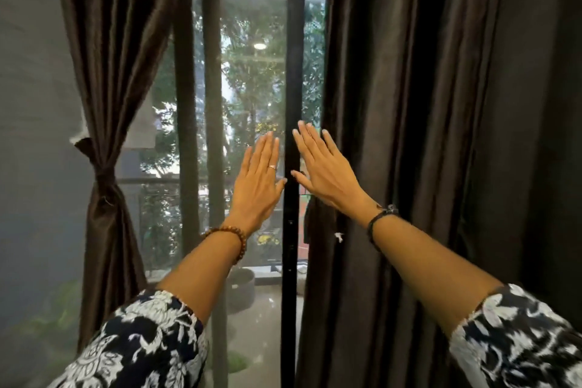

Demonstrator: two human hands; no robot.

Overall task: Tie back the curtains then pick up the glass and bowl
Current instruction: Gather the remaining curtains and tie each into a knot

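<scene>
A dark brown left curtain [116, 51] hangs at the left of the window, gathered by a tie-back [102, 175] of the same cloth. The right curtain [409, 104] hangs loose and covers the right side. My left hand [258, 186] is raised flat in front of the glass, fingers straight and holding nothing. My right hand [324, 173] is raised flat beside it, its fingertips near the loose curtain's inner edge, holding nothing. The black door frame [291, 230] stands between the two hands. No glass or bowl is in view.
Behind the glass door lie a balcony with a grey plant pot [242, 290], a railing and trees. A sheer grey curtain [34, 136] covers the far left, with green leaves [59, 309] low behind it.
</scene>
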